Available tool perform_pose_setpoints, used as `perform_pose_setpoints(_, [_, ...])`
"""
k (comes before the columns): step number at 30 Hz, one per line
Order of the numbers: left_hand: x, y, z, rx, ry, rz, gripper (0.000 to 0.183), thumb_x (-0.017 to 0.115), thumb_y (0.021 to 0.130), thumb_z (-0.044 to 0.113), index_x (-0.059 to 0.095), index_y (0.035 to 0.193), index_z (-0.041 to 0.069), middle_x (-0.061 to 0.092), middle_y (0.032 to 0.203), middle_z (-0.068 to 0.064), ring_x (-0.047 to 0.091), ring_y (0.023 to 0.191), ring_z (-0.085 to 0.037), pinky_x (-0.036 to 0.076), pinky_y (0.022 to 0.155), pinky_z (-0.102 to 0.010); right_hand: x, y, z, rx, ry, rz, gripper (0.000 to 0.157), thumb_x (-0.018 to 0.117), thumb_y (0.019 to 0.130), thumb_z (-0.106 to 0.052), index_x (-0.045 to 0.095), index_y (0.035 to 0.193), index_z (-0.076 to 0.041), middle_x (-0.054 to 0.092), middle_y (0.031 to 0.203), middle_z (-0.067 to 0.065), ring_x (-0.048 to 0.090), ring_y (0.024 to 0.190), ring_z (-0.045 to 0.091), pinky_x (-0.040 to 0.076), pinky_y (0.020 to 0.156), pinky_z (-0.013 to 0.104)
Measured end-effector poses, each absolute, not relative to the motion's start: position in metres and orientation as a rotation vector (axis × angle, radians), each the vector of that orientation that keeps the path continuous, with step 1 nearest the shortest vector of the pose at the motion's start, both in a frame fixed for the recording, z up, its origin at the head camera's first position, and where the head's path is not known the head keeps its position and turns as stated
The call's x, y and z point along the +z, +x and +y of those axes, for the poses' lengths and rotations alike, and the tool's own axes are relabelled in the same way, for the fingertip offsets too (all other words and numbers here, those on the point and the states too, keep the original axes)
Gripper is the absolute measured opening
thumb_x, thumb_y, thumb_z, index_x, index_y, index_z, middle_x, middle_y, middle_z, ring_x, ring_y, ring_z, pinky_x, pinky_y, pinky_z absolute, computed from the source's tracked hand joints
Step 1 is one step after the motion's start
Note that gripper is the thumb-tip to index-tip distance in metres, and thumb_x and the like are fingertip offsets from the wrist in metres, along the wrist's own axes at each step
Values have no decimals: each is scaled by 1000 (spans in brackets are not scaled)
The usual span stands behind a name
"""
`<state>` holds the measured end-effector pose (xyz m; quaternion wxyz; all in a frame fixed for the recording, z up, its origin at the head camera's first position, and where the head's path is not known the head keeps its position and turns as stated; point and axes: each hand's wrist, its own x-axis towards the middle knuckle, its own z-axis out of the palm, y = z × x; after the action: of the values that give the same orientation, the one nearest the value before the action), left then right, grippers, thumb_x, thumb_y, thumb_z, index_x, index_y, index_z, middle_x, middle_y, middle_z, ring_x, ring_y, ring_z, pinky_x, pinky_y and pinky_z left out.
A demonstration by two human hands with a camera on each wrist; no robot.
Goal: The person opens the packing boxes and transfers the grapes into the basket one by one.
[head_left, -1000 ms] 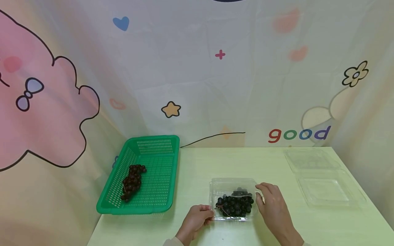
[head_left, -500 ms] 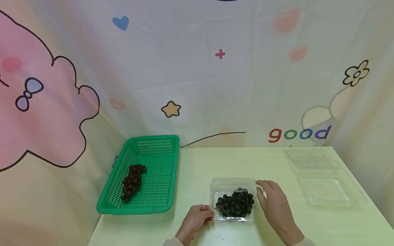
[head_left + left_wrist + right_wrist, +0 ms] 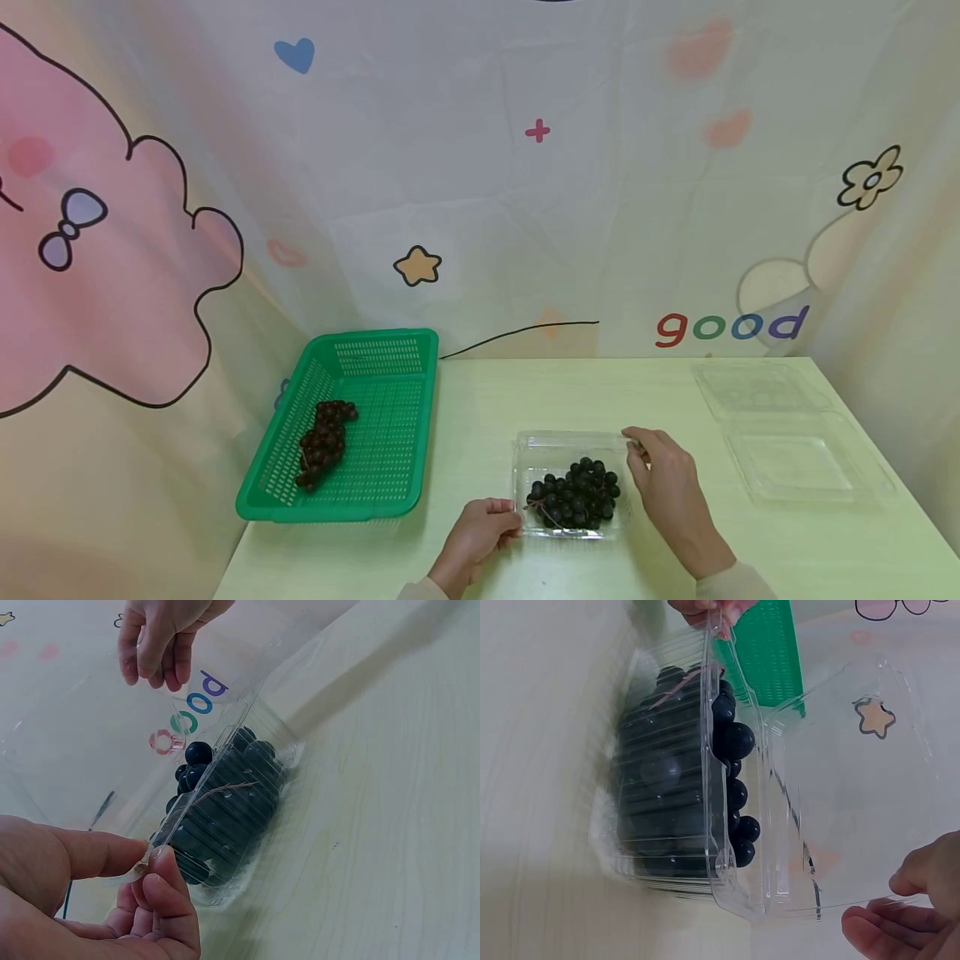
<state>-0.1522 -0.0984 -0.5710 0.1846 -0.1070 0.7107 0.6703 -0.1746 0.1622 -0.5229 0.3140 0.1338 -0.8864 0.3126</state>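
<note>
A clear plastic clamshell container (image 3: 543, 458) holding a bunch of dark grapes (image 3: 573, 497) stands on the table in front of me. My left hand (image 3: 480, 533) pinches its near left rim between thumb and index finger, as the left wrist view shows closely. At the far right corner, my right hand (image 3: 670, 493) has the edge of the raised clear lid (image 3: 847, 817) between thumb and fingers. The lid stands up from the base in both wrist views, so the grapes lie uncovered, several of them above the rim.
On the left a green plastic basket (image 3: 426, 433) holds a bunch of reddish-brown grapes (image 3: 324, 443). Another clear clamshell container (image 3: 795, 462) lies unfolded at the right of the pale table (image 3: 495, 408). A printed curtain (image 3: 480, 183) hangs behind.
My right hand has moved up and away from me, and the lid has swung back off the grapes. The left hand keeps its hold on the rim.
</note>
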Motion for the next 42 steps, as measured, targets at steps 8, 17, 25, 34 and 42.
perform_pose_setpoints(8, [-570,-152,-98,1871,-314,2018,9,68,95,2,68,102,-4,69,85,-8,63,72,-11,51,65,-23,-523,-185,164,822,358,-2318,17,66,90,15,73,102,6,65,77,8,60,64,15,52,54,31])
perform_pose_setpoints(17, [-571,-152,-98,1885,-312,2020,5,69,95,1,68,98,-2,68,84,-7,62,71,-10,51,65,-23,-523,-194,165,855,338,-2321,18,67,91,13,74,105,5,63,74,3,51,60,10,46,53,28])
perform_pose_setpoints(25, [-570,-151,-98,1901,-306,2017,9,69,94,2,68,101,-5,69,84,-8,63,71,-10,51,65,-23,-520,-201,164,947,260,-2325,14,68,92,10,71,106,8,71,79,12,66,65,20,55,57,36])
perform_pose_setpoints(34, [-570,-152,-98,1890,-320,2016,10,69,96,2,68,103,-5,70,86,-9,63,72,-10,51,65,-23,-524,-217,165,1005,163,-2391,8,69,94,4,72,100,7,70,76,10,65,66,21,53,59,34])
perform_pose_setpoints(42, [-573,-153,-98,1909,-322,2006,10,69,95,1,68,102,-5,69,86,-8,62,72,-11,51,65,-23,-529,-230,166,1044,101,-2445,13,67,97,0,72,105,9,73,84,15,69,72,29,55,64,39])
